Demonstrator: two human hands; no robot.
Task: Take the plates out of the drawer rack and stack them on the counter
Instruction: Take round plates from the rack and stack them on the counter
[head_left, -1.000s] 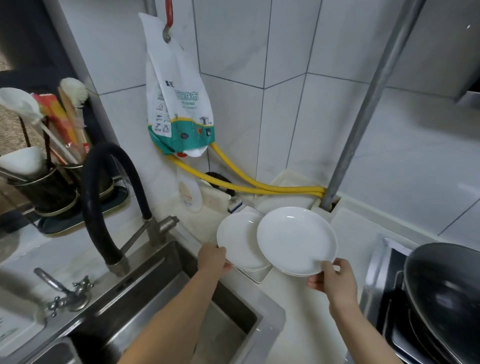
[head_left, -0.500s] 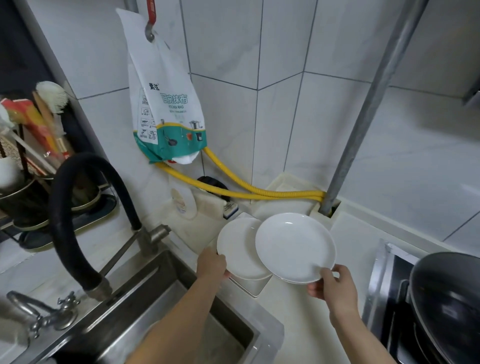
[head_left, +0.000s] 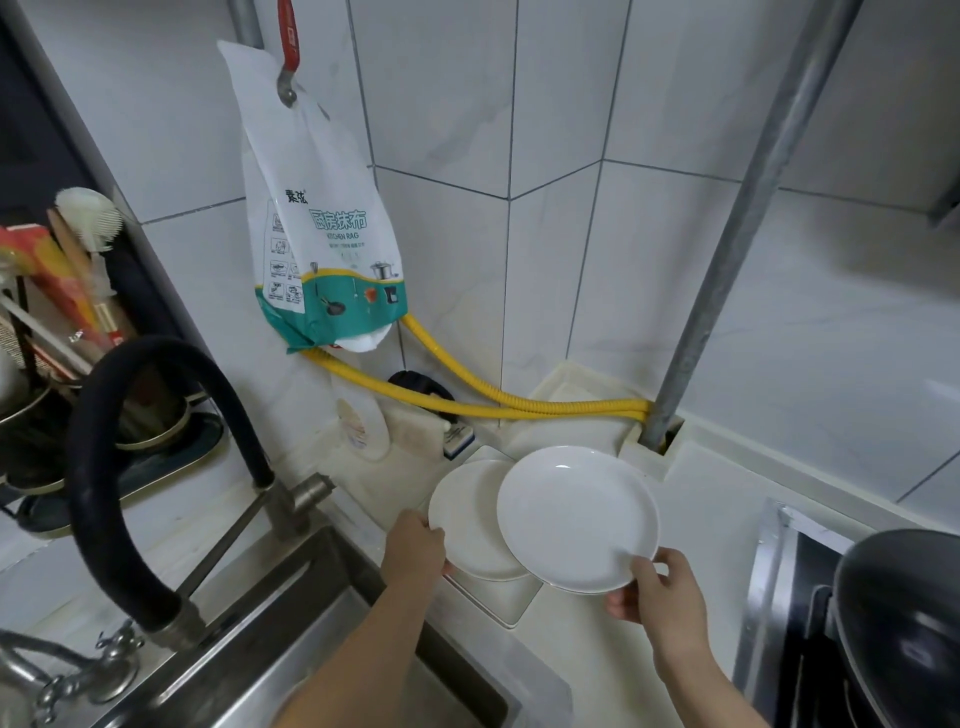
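A person stands at a kitchen corner with a white plate in each hand, both carried above the pale counter between the steel sink on the left and a dark wok on the right. The left hand is clamped on the near-left rim of the left plate; the right hand pinches the near-right rim of the right plate, thumb on top. The right plate rides slightly higher and overlaps the left one's right edge — a stagger that looks meant to bring one dish over the other for stacking. Whether the two touch where they overlap cannot be told.

Both plates are held nearly level, face up, by their near edges, which keeps the fingers clear of the underside that must meet the counter. A square white dish sits below them on the counter, partly hidden. The drawer rack is out of sight. A yellow hose runs along the far wall — well clear of the landing spot.
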